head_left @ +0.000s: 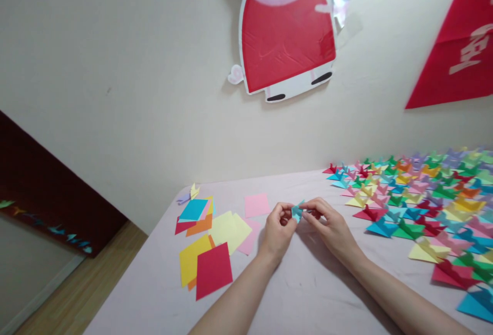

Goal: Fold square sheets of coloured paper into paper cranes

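Closest to the near edge, two bare forearms are seen angling in over the pale pink cloth-covered table [308,294], meeting near its middle. The left hand [278,232] is curled shut, thumb and fingertips pinched on the left side of a small folded teal paper piece [297,212]. The right hand [328,224] is closed the same way on its right side. The piece is caught squarely between the two sets of fingertips, neither hand nearer, with its long axis roughly upright and a tip tilted toward the far edge. Whether it touches the cloth cannot be told.

Toward the left edge, loose sheets are spread: a red paper square [213,271], a pale yellow paper square [229,227], a pink paper square [257,204]. Along the right edge, rows of folded multicoloured paper cranes [416,211] are laid out. Beyond the far edge, a cartoon cutout in a red dress [287,42] is fixed on the cream wall.
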`<move>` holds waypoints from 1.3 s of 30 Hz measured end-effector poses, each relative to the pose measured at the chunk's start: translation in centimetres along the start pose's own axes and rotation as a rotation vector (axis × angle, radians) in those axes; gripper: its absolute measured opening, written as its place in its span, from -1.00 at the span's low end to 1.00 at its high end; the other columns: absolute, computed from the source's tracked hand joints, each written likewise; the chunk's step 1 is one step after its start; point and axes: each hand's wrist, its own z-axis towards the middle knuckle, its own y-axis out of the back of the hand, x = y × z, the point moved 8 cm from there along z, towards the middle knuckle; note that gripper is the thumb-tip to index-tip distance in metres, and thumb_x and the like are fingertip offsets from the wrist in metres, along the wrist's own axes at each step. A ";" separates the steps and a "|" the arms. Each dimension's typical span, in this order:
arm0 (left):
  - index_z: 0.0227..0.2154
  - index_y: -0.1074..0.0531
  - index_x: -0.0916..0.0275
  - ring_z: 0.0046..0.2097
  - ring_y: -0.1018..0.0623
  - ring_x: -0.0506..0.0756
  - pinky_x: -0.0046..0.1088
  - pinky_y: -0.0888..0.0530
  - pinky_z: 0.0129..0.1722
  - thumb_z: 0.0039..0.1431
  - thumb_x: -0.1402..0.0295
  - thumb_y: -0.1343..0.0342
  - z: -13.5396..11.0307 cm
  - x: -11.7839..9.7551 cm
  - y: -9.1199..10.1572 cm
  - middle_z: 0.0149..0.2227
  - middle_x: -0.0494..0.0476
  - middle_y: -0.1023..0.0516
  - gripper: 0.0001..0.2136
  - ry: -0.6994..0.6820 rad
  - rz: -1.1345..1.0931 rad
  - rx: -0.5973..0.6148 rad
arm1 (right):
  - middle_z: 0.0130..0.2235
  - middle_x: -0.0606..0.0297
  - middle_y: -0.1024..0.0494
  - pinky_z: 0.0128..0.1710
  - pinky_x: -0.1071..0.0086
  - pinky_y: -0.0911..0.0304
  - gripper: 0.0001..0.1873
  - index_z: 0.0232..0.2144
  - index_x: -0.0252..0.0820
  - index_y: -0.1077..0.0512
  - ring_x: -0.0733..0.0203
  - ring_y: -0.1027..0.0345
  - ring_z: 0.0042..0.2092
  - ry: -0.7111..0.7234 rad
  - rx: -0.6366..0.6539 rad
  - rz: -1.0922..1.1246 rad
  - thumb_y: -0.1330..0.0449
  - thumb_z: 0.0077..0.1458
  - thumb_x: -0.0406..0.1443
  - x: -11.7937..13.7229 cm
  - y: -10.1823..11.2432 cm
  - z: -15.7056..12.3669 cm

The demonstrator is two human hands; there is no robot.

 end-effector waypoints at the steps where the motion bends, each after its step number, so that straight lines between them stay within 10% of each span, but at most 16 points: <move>1: -0.25 -0.41 0.25 -0.31 -0.47 0.03 -0.50 -0.33 -0.31 0.07 0.45 -0.11 0.0 0.0 -0.1 -0.35 0.04 -0.53 -0.85 0.000 0.006 0.006 | -0.32 0.23 -0.50 -0.29 0.27 -0.27 -0.82 -0.33 -0.08 -0.51 0.11 -0.35 -0.28 -0.009 0.002 0.000 -0.17 0.15 -0.15 -0.1 0.0 0.0; 21: -0.34 -0.46 0.13 -0.08 -0.40 0.15 -0.32 -0.39 -0.08 0.04 0.64 -0.18 -0.9 -1.5 0.5 -0.20 0.06 -0.45 -0.76 -0.126 0.681 -0.086 | -0.25 0.21 -0.48 -0.13 0.12 -0.19 -0.87 -0.39 -0.06 -0.53 0.00 -0.25 -0.17 0.030 0.118 -0.406 -0.17 0.09 -0.32 -1.9 -1.4 -0.6; 39: -0.40 -0.51 0.13 -0.11 -0.39 0.18 -0.29 -0.35 -0.14 0.13 0.52 -0.22 -0.7 -1.1 0.4 -0.28 0.06 -0.50 -0.88 -0.133 0.789 -0.034 | -0.37 0.25 -0.56 -0.21 0.15 -0.16 -0.79 -0.53 -0.04 -0.52 0.02 -0.27 -0.25 -0.002 0.172 -0.392 -0.18 0.12 -0.21 -2.0 -1.2 -0.3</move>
